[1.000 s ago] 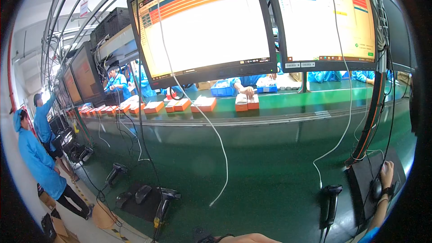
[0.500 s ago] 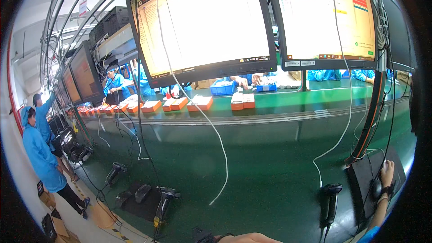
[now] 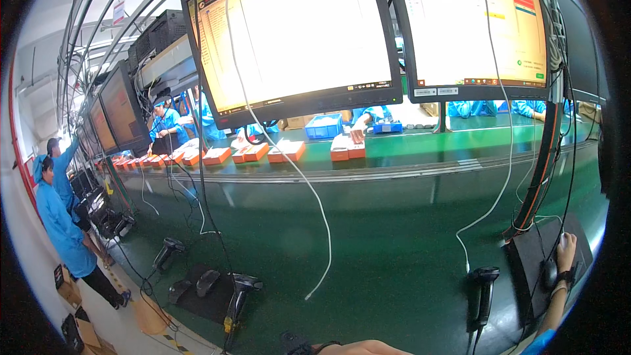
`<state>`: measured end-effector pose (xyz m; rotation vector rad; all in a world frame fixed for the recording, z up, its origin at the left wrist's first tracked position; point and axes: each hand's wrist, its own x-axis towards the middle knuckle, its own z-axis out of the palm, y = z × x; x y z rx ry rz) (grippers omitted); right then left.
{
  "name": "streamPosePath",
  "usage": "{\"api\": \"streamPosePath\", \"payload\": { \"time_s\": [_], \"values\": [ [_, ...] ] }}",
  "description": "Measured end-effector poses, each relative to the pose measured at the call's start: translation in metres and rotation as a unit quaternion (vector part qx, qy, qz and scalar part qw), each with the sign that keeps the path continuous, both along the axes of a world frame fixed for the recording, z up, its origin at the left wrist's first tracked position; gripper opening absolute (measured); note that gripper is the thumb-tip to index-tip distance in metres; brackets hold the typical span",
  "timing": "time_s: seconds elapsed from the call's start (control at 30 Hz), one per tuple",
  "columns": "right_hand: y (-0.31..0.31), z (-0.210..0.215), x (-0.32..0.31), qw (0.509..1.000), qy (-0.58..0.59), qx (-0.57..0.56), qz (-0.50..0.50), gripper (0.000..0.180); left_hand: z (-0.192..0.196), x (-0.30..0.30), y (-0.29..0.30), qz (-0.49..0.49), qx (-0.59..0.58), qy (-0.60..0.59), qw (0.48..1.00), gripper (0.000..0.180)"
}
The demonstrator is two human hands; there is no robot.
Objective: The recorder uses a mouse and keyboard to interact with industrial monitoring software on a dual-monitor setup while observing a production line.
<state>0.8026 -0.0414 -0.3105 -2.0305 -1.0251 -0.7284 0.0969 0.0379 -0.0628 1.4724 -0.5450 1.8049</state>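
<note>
My right hand (image 3: 566,254), with a black band at its wrist, rests on a black mat at the right. Its fingers are curled at a small whitish thing, mostly hidden, where a thin white cable ends. A black mouse (image 3: 550,273) lies beside the wrist. My left hand (image 3: 368,347) shows only in part at the lower edge; its fingers are hidden. A dark band and a small black device (image 3: 296,342) are beside it. Between the two hands, a black barcode scanner (image 3: 485,289) lies on the green bench.
Two lit monitors (image 3: 299,33) hang ahead, with loose white cables (image 3: 322,213) dangling before them. More scanners (image 3: 242,299) and mice lie at the left. Beyond, orange-and-white boxes (image 3: 286,152) and blue bins (image 3: 323,126) line a green counter with co-workers. Two people stand far left.
Across the counter, a co-worker's hand has come down onto the orange-and-white boxes near the middle. The view has shifted slightly; my hands have stayed in place.
</note>
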Motion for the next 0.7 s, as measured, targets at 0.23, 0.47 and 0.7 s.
{"api": "streamPosePath", "payload": {
  "time_s": [0.23,0.47,0.7],
  "values": [
    [0.0051,-0.0011,-0.0019,1.0,-0.005,0.01,0.006,0.039,0.0019,-0.004,-0.0024,-0.006,-0.018,0.005,1.0,0.021],
    [0.0045,-0.0001,-0.0028,1.0,-0.008,0.003,0.002,0.038,-0.0004,-0.0007,0.0,-0.002,0.001,-0.004,1.0,0.021],
    [0.0099,0.0035,-0.004,1.0,-0.01,-0.001,0.001,0.036,0.0017,-0.0014,-0.0006,-0.004,-0.006,-0.027,1.0,0.021]
  ]
}}
